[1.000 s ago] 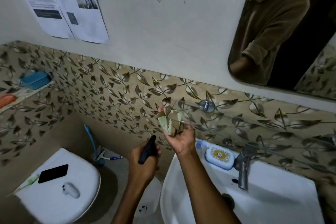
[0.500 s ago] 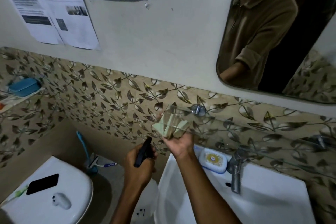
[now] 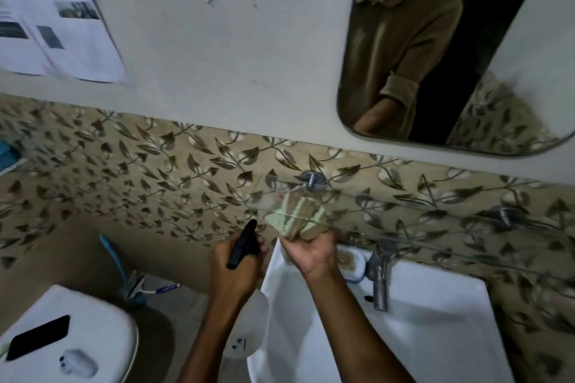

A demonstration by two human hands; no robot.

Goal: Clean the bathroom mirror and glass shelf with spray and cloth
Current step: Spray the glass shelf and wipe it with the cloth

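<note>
A clear glass shelf (image 3: 404,214) runs along the leaf-patterned tiles above the sink, held by chrome brackets. My right hand (image 3: 311,253) grips a folded green and tan cloth (image 3: 297,218) pressed against the shelf's left end. Just left of it, my left hand (image 3: 233,270) holds a white spray bottle (image 3: 245,323) by its black trigger head, the nozzle pointing up toward the shelf. The rounded mirror (image 3: 435,56) hangs on the white wall at upper right and reflects a person in a brown shirt.
A white sink (image 3: 435,336) with a chrome tap (image 3: 381,274) and a soap dish (image 3: 351,261) lies below the shelf. At lower left a toilet lid (image 3: 93,320) carries a black phone (image 3: 39,337). Papers (image 3: 62,19) are stuck on the wall. A blue brush (image 3: 113,261) stands in the corner.
The cloth in my right hand has moved right along the shelf's left end. The view has shifted right and up, showing more of the mirror. The spray bottle stays beside it.
</note>
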